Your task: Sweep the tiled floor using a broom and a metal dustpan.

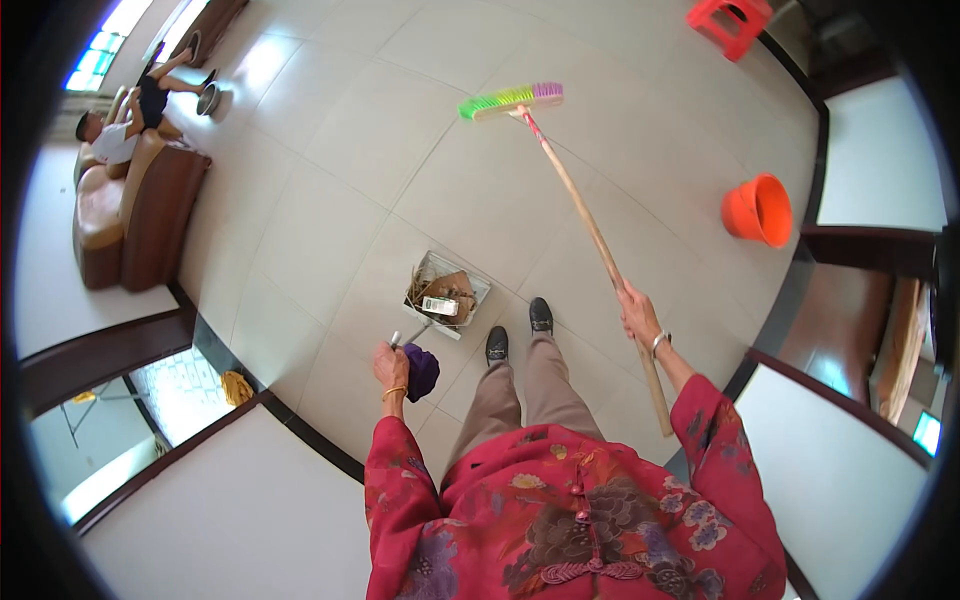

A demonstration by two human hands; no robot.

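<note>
My right hand (640, 315) grips the wooden handle of a push broom (577, 196). The broom's head (514, 101), with green, yellow and purple bristles, is at the far end of the pole, over the tiled floor. In my left hand (392, 367) is the handle of a long-handled dustpan (471, 330), along with a bunched purple cloth (421, 373) that hangs beside the fingers. Debris fills the pan: dry stalks, a brown piece that looks like cardboard (454, 288) and a small white box (440, 305) bearing writing.
An orange bucket (757, 210) stands on the right, near the wall. Farther up is a red plastic stool (729, 24). At upper left a person (120, 135) sits on a brown sofa (154, 217), with a metal basin (209, 99) nearby. A yellow cloth (237, 388) lies by the left doorway.
</note>
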